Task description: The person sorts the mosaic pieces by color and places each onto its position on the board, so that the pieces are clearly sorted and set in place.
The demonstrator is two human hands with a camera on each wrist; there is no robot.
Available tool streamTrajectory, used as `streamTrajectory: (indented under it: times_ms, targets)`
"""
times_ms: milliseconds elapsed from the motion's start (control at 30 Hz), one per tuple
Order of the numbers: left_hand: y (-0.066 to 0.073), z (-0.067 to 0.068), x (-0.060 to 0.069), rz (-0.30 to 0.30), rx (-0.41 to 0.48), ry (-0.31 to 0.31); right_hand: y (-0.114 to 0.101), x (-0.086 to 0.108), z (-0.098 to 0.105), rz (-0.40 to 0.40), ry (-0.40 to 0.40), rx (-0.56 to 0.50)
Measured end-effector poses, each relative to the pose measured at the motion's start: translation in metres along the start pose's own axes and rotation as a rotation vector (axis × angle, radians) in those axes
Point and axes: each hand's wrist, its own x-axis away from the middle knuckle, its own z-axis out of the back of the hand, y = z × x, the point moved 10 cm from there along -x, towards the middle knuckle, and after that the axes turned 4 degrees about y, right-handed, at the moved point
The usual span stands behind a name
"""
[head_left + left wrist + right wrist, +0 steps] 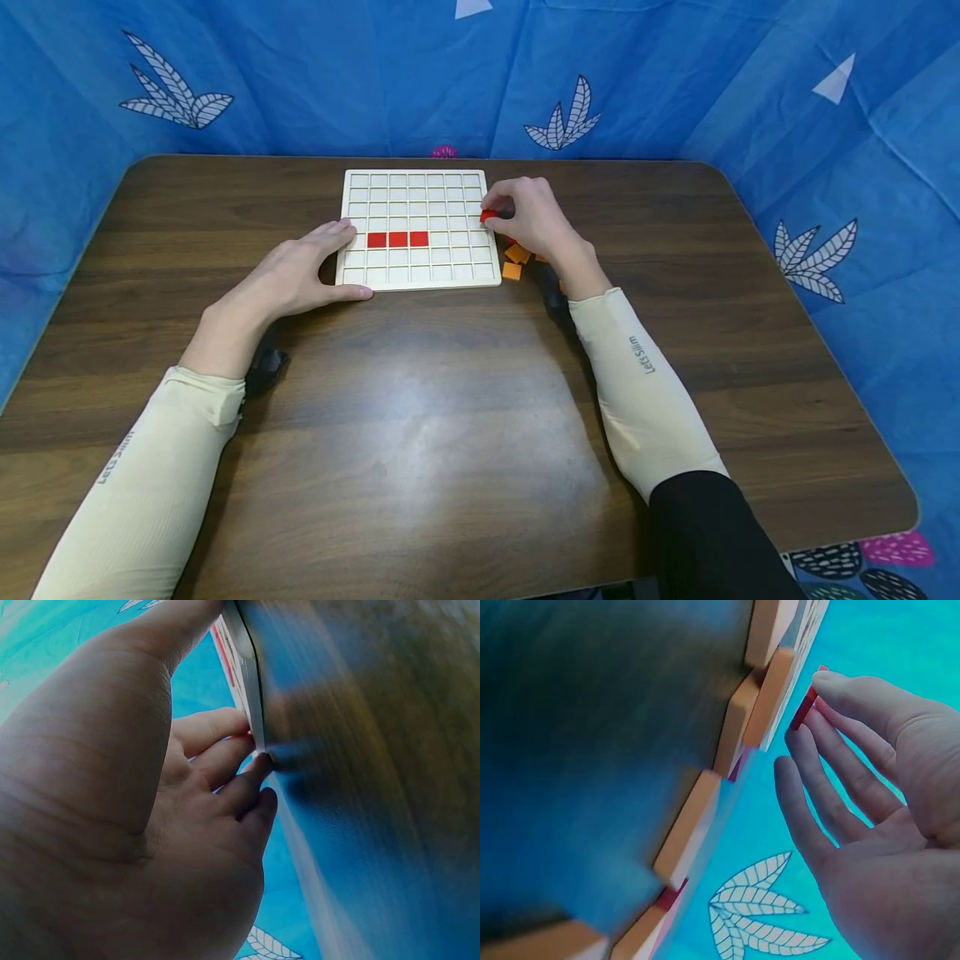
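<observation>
A white grid board (457, 284) lies flat on the table, with a short row of red square tiles (398, 239) in its cells, left of centre. My left hand (296, 271) rests at the board's left side, fingers touching the left edge and thumb on the near left corner. Between thumb and fingertips my right hand (534, 218) pinches a red tile (487, 216), held over the board's right edge. That tile shows edge-on in the right wrist view, apart from the loose orange tiles (686, 829).
Loose orange tiles (512, 271), with some red among them, lie beside the board's right edge, partly hidden under my right hand. The brown wooden table (405, 433) has rounded corners. A blue patterned cloth (337, 75) hangs behind and around it.
</observation>
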Motion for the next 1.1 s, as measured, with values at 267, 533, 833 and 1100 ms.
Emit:
streamTrajectory:
  times_ms: [267, 533, 833, 1100]
  targets:
    - [0.0, 0.0, 0.001, -0.001, 0.005, 0.008, -0.02, -0.004, -0.011, 0.065, 0.003, 0.008]
    - [0.001, 0.0, 0.0, 0.002, 0.003, 0.0, -0.043, -0.006, -0.029, 0.106, -0.048, 0.061]
    - [0.002, 0.0, 0.0, -0.001, 0.007, 0.002, -0.051, -0.004, -0.041, 0.114, -0.102, 0.087]
    - [0.001, 0.0, 0.001, 0.007, 0.009, -0.003, -0.06, -0.004, -0.042, 0.183, -0.11, 0.097]
